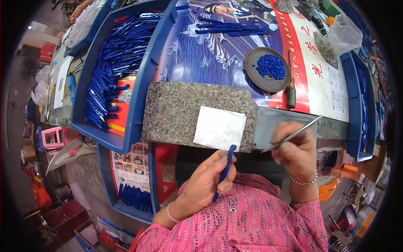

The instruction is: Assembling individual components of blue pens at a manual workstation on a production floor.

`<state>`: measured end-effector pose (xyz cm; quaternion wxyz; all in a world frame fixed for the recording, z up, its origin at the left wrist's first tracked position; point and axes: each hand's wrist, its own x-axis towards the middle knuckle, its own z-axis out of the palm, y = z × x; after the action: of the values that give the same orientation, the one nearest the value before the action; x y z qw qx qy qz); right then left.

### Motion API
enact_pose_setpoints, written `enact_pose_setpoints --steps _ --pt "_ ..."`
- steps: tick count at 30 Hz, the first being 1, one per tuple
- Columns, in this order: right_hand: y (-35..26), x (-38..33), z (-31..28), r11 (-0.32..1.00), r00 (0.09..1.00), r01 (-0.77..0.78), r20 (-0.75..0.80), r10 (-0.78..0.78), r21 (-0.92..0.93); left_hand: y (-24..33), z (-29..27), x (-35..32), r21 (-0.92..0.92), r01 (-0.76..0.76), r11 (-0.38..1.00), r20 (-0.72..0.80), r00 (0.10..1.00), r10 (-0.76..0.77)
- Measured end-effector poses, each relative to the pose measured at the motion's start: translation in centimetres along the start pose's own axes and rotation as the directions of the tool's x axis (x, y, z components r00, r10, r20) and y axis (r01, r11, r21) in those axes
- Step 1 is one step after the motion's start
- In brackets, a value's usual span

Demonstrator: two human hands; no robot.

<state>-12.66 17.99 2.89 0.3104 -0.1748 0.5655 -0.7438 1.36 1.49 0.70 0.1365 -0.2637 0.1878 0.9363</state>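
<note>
Upright between the thumb and fingers of my left hand is a slim blue plastic stick with a rounded, bent top end. My right hand, closed in a pinch, grips slim silver tweezers; their pointed end is directed left, apart from the stick. Just beyond my left hand a folded white paper lies on a speckled stone slab. Farther back, a dark round dish holds many tiny blue pieces.
A blue tray full of blue sticks stands at the left, with a lower tray beneath it. Several blue sticks lie at the back. A dark-handled screwdriver rests beside the dish. Another blue bin stands right.
</note>
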Motion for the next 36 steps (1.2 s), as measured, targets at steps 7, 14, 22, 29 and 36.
enact_pose_setpoints --steps 7,14,22,29,36 --pt "1.0 0.7 2.4 0.978 0.979 -0.201 0.052 0.198 0.059 0.5 0.0 -0.1 -0.009 0.093 0.996 -0.052 0.994 -0.093" --pt "2.5 1.5 2.8 0.991 0.988 -0.125 0.083 0.129 -0.053 0.1 -2.2 0.7 -0.228 0.218 0.949 0.122 0.973 -0.194" --pt "2.6 2.0 3.4 0.969 0.968 -0.242 0.062 0.245 -0.044 0.4 -3.0 1.3 -0.249 0.223 0.942 0.067 0.975 -0.213" --pt "2.7 2.5 3.4 0.952 0.953 -0.286 0.074 0.295 -0.109 0.6 -2.9 1.3 -0.21 0.215 0.954 0.065 0.976 -0.206" --pt "2.8 2.7 3.3 0.945 0.943 -0.307 0.098 0.318 -0.115 0.5 -3.0 1.2 -0.204 0.193 0.96 0.069 0.981 -0.183"
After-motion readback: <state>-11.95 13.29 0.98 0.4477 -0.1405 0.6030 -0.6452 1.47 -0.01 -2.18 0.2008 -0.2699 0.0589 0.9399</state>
